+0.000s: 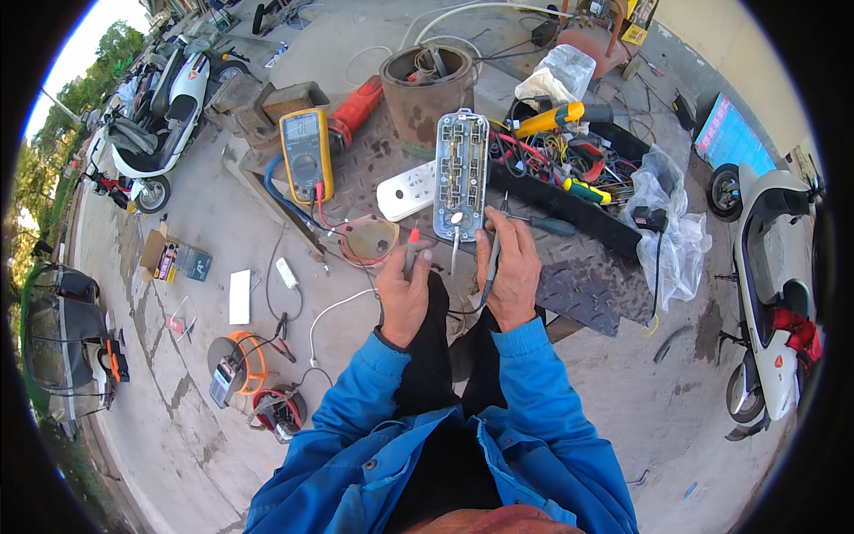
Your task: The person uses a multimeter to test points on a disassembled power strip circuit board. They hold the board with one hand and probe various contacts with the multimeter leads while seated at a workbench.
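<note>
An opened power strip [460,169] lies on the dark metal plate in front of me, its brass contacts bare and its white cable [456,258] leaving the near end. My left hand [405,289] is closed on a test probe with a red tip [414,237], just left of that cable. Between the fingers of my right hand [513,271] is a dark test probe [490,267], held upright beside the strip's near right corner; a dark lead trails below it. The yellow multimeter [306,158], with leads plugged in, leans at the left. Left of the strip lies a white cover [406,191].
A black toolbox [569,209] full of tools and wires stands right of the strip, a dark-handled screwdriver [553,226] beside it. Behind are a rusty metal pot [429,98] and a red power tool [358,107]. Scooters [772,267] and coiled cords [280,411] flank the work area.
</note>
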`<state>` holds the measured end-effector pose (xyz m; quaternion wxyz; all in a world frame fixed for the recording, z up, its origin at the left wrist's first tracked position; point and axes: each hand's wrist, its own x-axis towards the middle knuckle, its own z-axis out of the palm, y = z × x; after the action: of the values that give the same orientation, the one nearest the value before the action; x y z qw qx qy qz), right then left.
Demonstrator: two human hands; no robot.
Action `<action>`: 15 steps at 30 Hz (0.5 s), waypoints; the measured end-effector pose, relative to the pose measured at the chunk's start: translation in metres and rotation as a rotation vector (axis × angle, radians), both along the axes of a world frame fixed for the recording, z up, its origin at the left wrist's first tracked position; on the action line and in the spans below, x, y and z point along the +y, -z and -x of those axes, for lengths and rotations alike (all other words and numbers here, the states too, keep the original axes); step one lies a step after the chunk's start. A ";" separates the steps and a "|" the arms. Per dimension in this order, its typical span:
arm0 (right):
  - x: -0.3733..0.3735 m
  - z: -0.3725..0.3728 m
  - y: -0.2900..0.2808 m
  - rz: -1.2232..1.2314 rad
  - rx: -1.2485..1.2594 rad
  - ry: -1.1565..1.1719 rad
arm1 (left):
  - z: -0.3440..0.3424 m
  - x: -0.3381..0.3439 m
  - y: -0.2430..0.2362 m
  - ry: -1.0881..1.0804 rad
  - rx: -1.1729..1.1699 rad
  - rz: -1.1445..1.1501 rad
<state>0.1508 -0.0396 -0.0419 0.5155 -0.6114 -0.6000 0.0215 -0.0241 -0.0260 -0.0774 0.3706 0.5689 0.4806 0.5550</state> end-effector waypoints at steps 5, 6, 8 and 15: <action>0.001 -0.002 0.002 0.013 -0.011 0.013 | -0.002 0.019 -0.027 0.002 0.013 0.042; 0.000 -0.002 0.002 0.023 -0.003 0.002 | -0.002 0.028 -0.036 0.006 0.019 0.033; 0.001 -0.003 0.002 0.029 -0.017 0.011 | -0.005 0.050 -0.055 0.019 0.021 -0.006; 0.002 -0.004 0.003 0.061 -0.046 0.010 | -0.028 0.142 -0.089 0.033 0.099 -0.058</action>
<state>0.1549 -0.0374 -0.0445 0.4826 -0.6302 -0.6078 0.0231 0.0037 0.1165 0.0117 0.3389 0.6140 0.4727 0.5335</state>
